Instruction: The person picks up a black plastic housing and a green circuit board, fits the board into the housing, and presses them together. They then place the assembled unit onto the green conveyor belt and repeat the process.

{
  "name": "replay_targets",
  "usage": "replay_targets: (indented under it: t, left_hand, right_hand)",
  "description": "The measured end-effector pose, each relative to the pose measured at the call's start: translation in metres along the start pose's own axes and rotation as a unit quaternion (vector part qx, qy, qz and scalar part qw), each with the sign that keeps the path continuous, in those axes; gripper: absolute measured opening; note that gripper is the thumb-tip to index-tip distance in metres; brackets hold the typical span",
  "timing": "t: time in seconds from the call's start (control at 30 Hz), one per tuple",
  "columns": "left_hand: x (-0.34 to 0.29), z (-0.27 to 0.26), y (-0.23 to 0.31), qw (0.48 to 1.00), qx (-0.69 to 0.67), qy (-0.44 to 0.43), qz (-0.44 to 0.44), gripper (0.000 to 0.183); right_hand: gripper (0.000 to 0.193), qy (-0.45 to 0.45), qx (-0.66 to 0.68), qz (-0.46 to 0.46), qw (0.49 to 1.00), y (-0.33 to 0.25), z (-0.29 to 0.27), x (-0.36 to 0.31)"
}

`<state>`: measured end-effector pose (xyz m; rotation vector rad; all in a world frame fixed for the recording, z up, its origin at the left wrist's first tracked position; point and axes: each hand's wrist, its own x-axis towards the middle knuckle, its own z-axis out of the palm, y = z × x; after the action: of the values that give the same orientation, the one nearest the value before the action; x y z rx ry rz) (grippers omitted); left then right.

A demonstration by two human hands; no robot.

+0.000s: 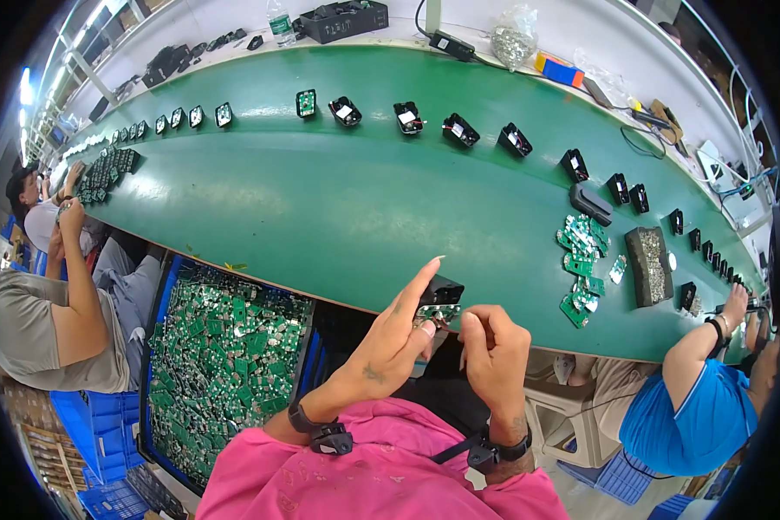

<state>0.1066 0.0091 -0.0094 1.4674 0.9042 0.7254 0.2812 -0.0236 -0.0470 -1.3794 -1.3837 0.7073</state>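
Close to the table's near edge, my left hand [383,348] is closed around a small black plastic housing [445,289], its index finger stretched out along the side. A green circuit board [442,313] with silvery parts sits at the housing's near side, by my left thumb. Beside it on the right, my right hand [497,354] is closed in a pinch, thumb against curled fingers. Whatever lies between those fingertips is too small to make out.
A curved row of black housings [409,119] runs along the green table [321,191]. Loose circuit boards [581,260] lie to the right, near a dark block [648,267]. A large bin [158,347] of boards stands at left. Co-workers sit on both sides.
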Motion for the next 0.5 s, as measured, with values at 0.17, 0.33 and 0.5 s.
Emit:
replay_targets:
  t: [0.17,0.33,0.5]
  left_hand:
    - [0.002,0.002,-0.007,0.995,-0.092,-0.028,0.002,0.067]
    - [0.007,-0.002,-0.017,0.996,-0.088,-0.022,-0.005,0.063]
    - [0.012,0.014,-0.016,0.999,0.024,0.015,0.042,0.057]
  right_hand:
    - [0.021,-0.077,0.021,0.032,0.996,0.007,-0.003,0.002]
    - [0.016,-0.023,0.184,0.08,0.98,-0.002,0.001,-0.005]
    - [0.013,0.05,0.325,0.086,0.94,-0.012,0.016,-0.007]
